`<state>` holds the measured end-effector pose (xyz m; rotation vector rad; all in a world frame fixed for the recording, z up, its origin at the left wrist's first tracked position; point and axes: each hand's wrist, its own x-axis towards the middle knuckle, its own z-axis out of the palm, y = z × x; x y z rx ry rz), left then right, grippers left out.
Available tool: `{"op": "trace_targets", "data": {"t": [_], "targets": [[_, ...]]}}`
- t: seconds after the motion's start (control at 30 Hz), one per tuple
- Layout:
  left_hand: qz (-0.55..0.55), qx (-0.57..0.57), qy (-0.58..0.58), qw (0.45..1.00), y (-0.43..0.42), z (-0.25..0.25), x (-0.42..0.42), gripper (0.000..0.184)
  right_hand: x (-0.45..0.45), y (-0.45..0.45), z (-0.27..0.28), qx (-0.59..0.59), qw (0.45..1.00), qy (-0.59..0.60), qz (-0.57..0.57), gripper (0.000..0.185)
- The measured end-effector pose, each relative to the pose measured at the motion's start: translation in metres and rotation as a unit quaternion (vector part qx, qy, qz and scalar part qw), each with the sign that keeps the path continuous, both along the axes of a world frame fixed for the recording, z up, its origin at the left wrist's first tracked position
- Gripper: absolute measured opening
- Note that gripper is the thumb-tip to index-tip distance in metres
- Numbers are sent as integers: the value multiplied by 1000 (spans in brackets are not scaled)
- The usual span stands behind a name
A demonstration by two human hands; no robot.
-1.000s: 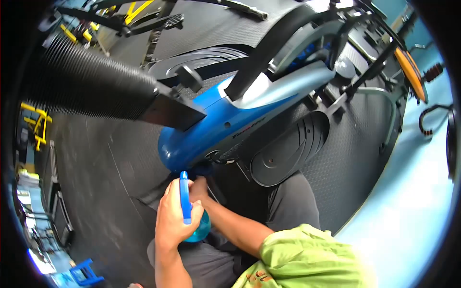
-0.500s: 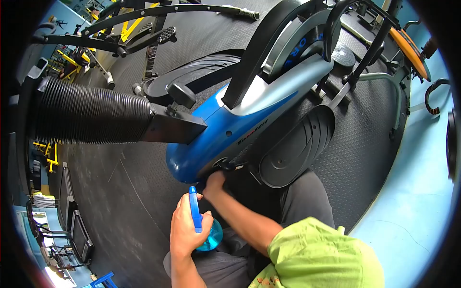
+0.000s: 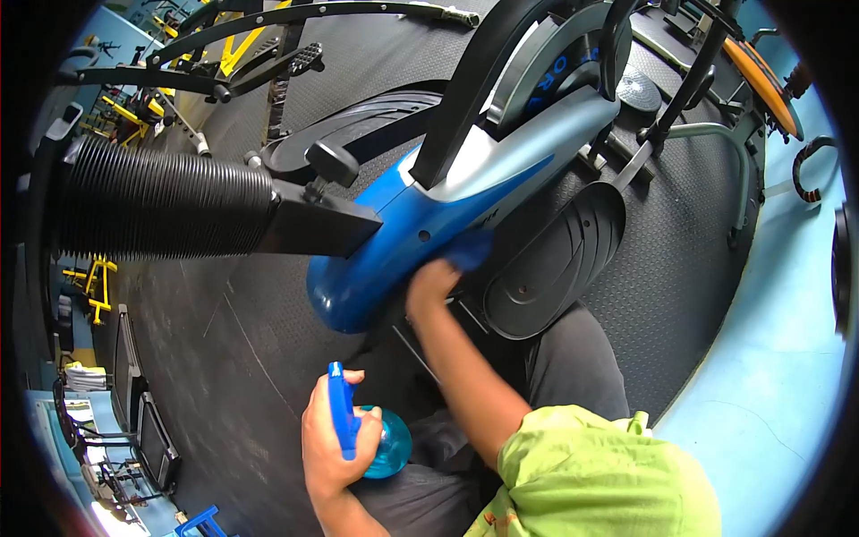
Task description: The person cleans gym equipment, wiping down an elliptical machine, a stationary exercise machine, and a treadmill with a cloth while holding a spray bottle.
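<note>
My left hand point(image 3: 333, 434) is wrapped round the neck of a spray bottle point(image 3: 390, 445) with a blue spray head and a teal body, held low in front of my lap. Farther up, my right hand point(image 3: 433, 286) presses a dark blue cloth point(image 3: 470, 249) against the lower side of a blue and silver exercise bike point(image 3: 376, 259). Motion blurs the cloth and the fingers on it. A black oval pedal plate point(image 3: 555, 268) lies just right of that hand.
A ribbed black post point(image 3: 170, 201) with an adjusting knob point(image 3: 331, 165) rises from the bike toward the left. Black bars with a tread pedal point(image 3: 306, 59) are at the upper left. Treadmills point(image 3: 154, 443) stand at lower left, and a light blue wall point(image 3: 761, 394) runs along the right.
My right hand has moved up and right from beneath the bike's body onto its side, and the blue cloth now shows clearly. My left hand has shifted slightly down and left with the bottle.
</note>
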<state>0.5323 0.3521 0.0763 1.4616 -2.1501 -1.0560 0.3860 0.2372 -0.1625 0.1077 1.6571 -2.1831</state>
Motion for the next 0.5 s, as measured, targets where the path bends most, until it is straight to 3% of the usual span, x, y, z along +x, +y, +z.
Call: {"op": "trace_targets", "data": {"t": [0.03,0.07,0.1,0.13,0.17,0.2,0.27,0.3,0.33,0.37,0.43,0.5], "targets": [[-3,6,-5,1000,2,0,2,39,-32,-1,-3,-31,978,-206,-23,57],[-10,9,-5,1000,1,0,1,39,-52,-3,-3,-66,913,-399,-48,56],[-17,5,3,1000,1,-1,2,39,-60,-10,-36,-73,916,-391,-53,56],[-32,0,-16,999,0,-2,5,39,-48,-17,-69,16,970,-243,-10,56],[-49,-8,-36,998,-3,-3,3,39,-29,-37,-97,107,990,-88,28,57],[-59,-12,-30,998,-7,-3,-2,39,25,-22,-140,200,976,63,62,58],[-62,-1,-21,998,-8,-4,-7,38,96,-30,-215,380,851,338,133,62],[-69,-5,-22,997,-9,-5,-12,37,78,16,-182,383,852,333,131,62],[-74,-5,-26,997,-8,-6,-14,37,55,12,-128,329,935,58,117,59],[-72,-9,-29,997,-8,-8,-16,37,35,-13,-59,243,940,-219,95,55],[-57,15,-48,997,-8,-7,-13,37,-25,-13,-63,-24,910,-413,-5,53],[-62,11,-48,997,-6,-8,-9,37,-67,3,-28,-91,872,-481,-27,53]]}}
